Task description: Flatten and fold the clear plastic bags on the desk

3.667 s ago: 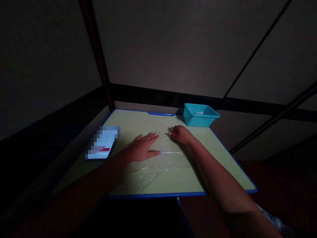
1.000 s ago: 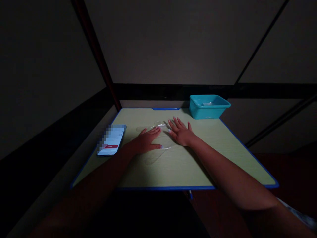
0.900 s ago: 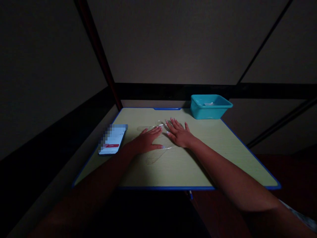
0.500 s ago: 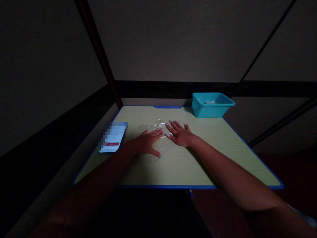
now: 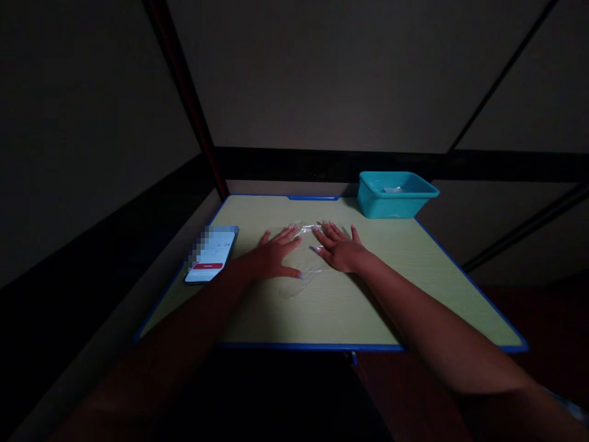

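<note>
We have the film (image 5: 309, 261) spread midway between the left and right edges of the table (image 5: 313, 325). Our left hand (image 5: 275, 254) lies palm down on it, fingers fanned, thumb wide, gripping nothing; our right hand (image 5: 343, 250) rests likewise, fingers spread and grip-free. We see the phone (image 5: 214, 252) by the left edge, the tub (image 5: 391, 207) at the far right corner.

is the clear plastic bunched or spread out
Spread out: the clear plastic lies flat on the tabletop, showing between left hand and right hand.
</note>
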`<action>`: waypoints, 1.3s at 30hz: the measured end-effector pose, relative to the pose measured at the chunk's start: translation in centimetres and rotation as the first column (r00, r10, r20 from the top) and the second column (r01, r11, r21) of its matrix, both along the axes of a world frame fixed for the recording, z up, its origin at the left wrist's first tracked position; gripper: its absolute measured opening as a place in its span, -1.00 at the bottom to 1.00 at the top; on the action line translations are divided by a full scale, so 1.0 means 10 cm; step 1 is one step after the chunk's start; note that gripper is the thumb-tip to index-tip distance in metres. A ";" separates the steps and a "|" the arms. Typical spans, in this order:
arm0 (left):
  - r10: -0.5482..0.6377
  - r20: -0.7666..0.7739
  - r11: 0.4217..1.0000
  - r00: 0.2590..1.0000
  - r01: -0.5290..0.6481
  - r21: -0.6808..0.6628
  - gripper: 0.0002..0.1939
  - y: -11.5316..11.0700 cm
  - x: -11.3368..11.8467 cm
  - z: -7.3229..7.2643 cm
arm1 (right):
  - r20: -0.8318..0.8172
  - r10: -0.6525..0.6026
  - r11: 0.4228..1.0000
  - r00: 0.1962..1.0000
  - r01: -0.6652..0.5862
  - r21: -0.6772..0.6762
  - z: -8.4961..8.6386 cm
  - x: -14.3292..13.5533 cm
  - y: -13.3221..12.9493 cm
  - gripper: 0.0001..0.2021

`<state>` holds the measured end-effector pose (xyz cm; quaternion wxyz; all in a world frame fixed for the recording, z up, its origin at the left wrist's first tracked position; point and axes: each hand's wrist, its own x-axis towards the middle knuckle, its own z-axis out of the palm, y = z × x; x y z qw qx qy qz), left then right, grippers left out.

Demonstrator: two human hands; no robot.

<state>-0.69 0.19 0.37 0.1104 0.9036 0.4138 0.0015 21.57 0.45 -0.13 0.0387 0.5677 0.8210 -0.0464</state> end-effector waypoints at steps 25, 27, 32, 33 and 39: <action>-0.158 0.062 0.984 0.986 0.162 -0.078 -0.14 0.04 -0.03 -0.08 | -0.193 0.204 0.979 0.960 -0.201 0.038 -0.02 -0.01 -0.03 -0.42; -0.092 0.071 0.995 0.993 0.094 -0.026 -0.20 0.04 -0.02 -0.04 | -0.187 0.181 0.983 0.965 -0.178 0.034 -0.02 -0.03 -0.05 -0.42; 0.107 0.108 0.991 0.988 -0.115 0.067 -0.28 0.04 -0.03 0.01 | -0.180 0.174 0.985 0.968 -0.169 0.042 0.01 -0.02 -0.04 -0.36; 0.123 0.103 0.989 0.987 -0.130 0.067 -0.28 0.04 -0.03 0.01 | -0.168 0.162 0.987 0.972 -0.160 0.026 0.00 -0.02 -0.03 -0.35; 0.119 0.015 0.993 0.993 -0.119 -0.002 -0.27 0.04 -0.04 -0.04 | -0.193 0.147 0.989 0.970 -0.142 0.036 -0.04 0.00 0.04 -0.35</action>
